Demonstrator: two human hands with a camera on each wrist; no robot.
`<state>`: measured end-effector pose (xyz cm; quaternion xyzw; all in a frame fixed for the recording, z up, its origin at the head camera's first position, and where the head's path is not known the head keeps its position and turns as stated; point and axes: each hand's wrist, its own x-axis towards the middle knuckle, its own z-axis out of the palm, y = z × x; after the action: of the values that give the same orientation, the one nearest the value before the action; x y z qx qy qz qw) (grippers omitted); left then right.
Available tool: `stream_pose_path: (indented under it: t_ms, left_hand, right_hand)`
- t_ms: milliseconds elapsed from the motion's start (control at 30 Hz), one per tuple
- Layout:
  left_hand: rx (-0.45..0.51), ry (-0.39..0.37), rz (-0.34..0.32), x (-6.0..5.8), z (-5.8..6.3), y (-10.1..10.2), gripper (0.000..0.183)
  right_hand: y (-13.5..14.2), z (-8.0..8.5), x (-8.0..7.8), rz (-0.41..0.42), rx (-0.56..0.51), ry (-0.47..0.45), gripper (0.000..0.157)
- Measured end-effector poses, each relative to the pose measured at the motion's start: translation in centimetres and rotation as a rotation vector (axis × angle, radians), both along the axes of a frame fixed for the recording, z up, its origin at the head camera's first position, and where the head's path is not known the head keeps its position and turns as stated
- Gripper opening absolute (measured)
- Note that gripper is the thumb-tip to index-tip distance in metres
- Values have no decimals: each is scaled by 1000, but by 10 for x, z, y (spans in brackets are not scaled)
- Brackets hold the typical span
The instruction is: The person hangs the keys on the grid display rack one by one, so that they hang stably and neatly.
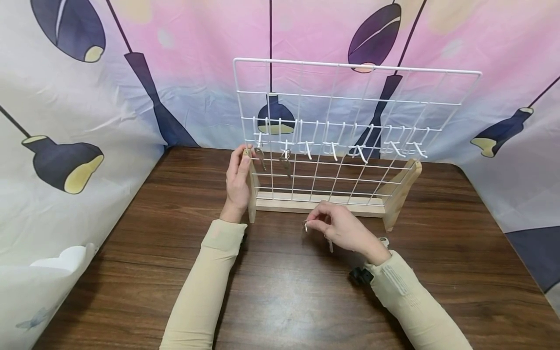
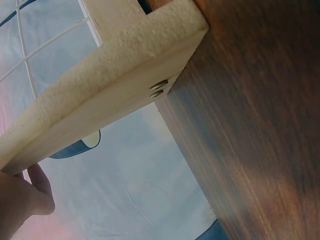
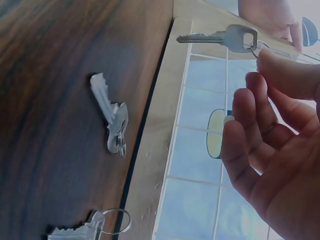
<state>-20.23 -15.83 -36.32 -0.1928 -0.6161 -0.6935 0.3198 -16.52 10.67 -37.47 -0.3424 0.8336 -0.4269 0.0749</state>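
Observation:
My left hand [image 1: 238,180] grips the upper end of the left wooden side post [image 2: 100,85] of a white wire grid rack [image 1: 323,163]. In front of the rack's base, my right hand [image 1: 343,226] pinches a small ring between thumb and forefinger. From that ring a silver key [image 3: 235,39] hangs above the table, its other fingers loosely bent. Below the right hand, a second key with a ring [image 3: 112,117] lies on the wood. Another key on a larger ring [image 3: 90,227] lies nearby, partly cut off by the frame edge.
A row of white hooks [image 1: 332,150] crosses the grid. Keys hang at its left end, one key [image 1: 260,158] beside another [image 1: 286,165]. The rack stands on a dark wooden table [image 1: 280,301], with a patterned cloth [image 1: 197,87] behind it.

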Motion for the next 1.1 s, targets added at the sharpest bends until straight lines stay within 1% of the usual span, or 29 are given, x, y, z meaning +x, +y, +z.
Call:
stream_pose_path:
  t_ms: [200, 333, 533, 667, 800, 933, 1100]
  left_hand:
    - [-8, 5, 3, -1, 0, -1, 38]
    - [-2, 9, -6, -2, 1, -1, 37]
    - [-4, 10, -13, -2, 1, -1, 36]
    - [-7, 11, -9, -1, 1, 0, 36]
    - [-2, 11, -4, -1, 1, 0, 37]
    - [3, -2, -2, 0, 0, 0, 38]
    - [3, -6, 3, 0, 0, 0, 37]
  right_hand:
    - [-1, 5, 2, -58, -65, 25, 7]
    - [-3, 10, 2, -104, -156, 40, 4]
    - [-6, 22, 6, -159, -289, 51, 3]
    - [-9, 39, 15, -190, -372, 48, 4]
    - [-12, 54, 23, -194, -425, 26, 5]
    - [-13, 53, 22, -179, -493, -2, 5]
    - [-15, 40, 12, -159, -639, -24, 7]
